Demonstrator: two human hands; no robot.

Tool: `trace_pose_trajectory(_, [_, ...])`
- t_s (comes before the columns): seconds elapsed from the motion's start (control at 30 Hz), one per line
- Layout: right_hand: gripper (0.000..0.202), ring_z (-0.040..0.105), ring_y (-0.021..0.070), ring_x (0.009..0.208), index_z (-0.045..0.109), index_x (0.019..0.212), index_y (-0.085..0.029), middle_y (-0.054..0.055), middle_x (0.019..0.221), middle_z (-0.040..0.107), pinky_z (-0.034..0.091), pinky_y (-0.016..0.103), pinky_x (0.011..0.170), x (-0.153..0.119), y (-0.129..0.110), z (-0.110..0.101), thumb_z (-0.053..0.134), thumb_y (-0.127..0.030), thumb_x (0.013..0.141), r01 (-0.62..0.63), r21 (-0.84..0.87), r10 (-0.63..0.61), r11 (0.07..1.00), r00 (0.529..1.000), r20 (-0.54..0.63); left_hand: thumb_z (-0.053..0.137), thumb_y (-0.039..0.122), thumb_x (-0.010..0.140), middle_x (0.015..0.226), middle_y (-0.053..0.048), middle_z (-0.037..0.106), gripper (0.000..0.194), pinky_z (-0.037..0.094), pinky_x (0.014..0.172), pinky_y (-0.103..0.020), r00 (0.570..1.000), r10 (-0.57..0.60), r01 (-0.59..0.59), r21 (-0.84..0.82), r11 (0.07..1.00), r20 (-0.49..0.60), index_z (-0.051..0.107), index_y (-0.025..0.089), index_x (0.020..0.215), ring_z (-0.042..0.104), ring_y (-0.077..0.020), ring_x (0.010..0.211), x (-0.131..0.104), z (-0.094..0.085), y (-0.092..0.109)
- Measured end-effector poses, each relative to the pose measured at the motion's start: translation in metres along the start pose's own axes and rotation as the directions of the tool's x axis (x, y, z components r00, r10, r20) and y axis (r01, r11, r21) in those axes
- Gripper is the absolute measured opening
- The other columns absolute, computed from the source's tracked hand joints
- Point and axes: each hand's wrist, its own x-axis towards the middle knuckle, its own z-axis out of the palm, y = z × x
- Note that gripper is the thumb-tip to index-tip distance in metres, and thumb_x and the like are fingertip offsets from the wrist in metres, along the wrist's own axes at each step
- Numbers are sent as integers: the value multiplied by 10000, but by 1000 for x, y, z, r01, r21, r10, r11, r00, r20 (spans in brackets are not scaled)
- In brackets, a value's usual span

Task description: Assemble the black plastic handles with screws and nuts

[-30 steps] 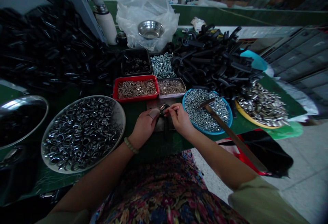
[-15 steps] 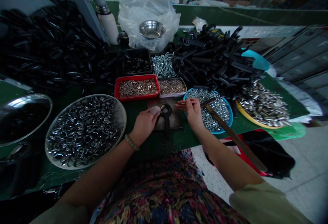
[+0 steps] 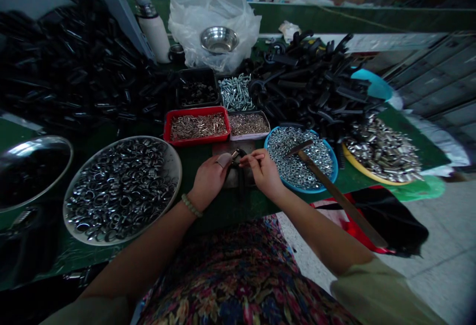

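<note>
My left hand (image 3: 208, 178), with a pale cover on a fingertip, is closed at a small shiny metal cylinder (image 3: 235, 154). That cylinder sits at the ring end of a black part (image 3: 241, 181), whose shank points toward me. From the other side my right hand (image 3: 267, 173) reaches in, thumb and fingertips pinched at the ring; whatever is between them is too small to make out. Under the part lies a dark metal plate (image 3: 230, 180), mostly covered by the hands.
A hammer (image 3: 327, 181) rests across a blue basin (image 3: 336, 166) of nuts. Behind the plate stand a red tray (image 3: 167, 129) of pins and a small box (image 3: 248, 136) of tiny parts. Left is a round tray (image 3: 178, 166) of metal rings; right, a yellow basin (image 3: 353, 166) of metal cylinders.
My right hand has moved left from beside the blue basin to the ring of the black part. The left hand has stayed in place at the cylinder.
</note>
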Motion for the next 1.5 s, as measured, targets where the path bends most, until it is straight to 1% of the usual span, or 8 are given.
trace_pose_trajectory(0.2, [229,711,167,693,415,887,-241,17,810,699,568,302,642,4,-2,8,504,-451,912,-124,126,134,984,988,-74,392,309,970,997,-41,674,223,464,801,-283,1000,7,-7,-18,1000,-26,580,229,1058,618,-190,900,-1,2,-3])
trace_pose_trajectory(0.33, [368,691,137,573,319,832,-254,-55,693,692,562,267,573,14,11,7,592,-501,825,-316,528,412,789,908,-73,393,293,968,977,-40,671,210,454,807,-284,1000,-3,3,-16,1000,-26,581,220,1024,610,-192,903,-1,4,-3])
trace_pose_trajectory(0.47, [368,648,118,477,316,815,-247,-72,610,678,511,211,477,22,20,5,607,-471,795,-427,554,499,715,866,25,414,281,959,956,-36,665,185,444,791,-284,1000,-19,19,-1,1000,-22,575,220,1024,602,-194,893,0,4,-1])
trace_pose_trajectory(0.6, [316,460,79,284,352,776,-236,-99,452,574,298,151,304,24,19,3,554,-475,818,-494,362,482,790,866,132,403,293,963,923,-39,655,197,438,758,-290,999,-36,37,28,999,-34,575,221,1027,595,-198,863,0,4,1])
trace_pose_trajectory(0.87, [228,673,131,633,419,878,-239,-8,798,673,551,287,631,6,3,-12,490,-451,920,-86,230,119,969,984,-133,406,311,964,977,-47,667,230,445,801,-303,1000,21,-21,41,999,-8,603,220,1040,603,-199,889,3,-2,3])
trace_pose_trajectory(1.3, [175,699,194,755,455,887,-234,41,806,684,543,321,691,1,-6,5,491,-402,919,-53,-83,51,995,998,-33,417,309,959,965,-55,673,225,461,818,-306,1000,15,-13,70,997,-21,601,213,1045,612,-205,900,3,1,3])
trace_pose_trajectory(1.4, [216,691,169,676,409,858,-245,6,788,683,556,312,655,4,-3,10,518,-427,896,-152,188,173,970,979,-103,418,302,958,988,-51,675,217,461,827,-301,999,2,0,52,999,-36,598,217,1045,611,-202,919,2,4,2])
trace_pose_trajectory(1.5, [279,700,158,674,368,810,-250,-18,756,682,576,313,668,7,7,12,580,-428,844,-282,597,423,751,900,-107,430,283,951,998,-48,677,203,458,837,-306,999,-15,16,32,999,-39,598,213,1041,608,-204,928,2,4,1])
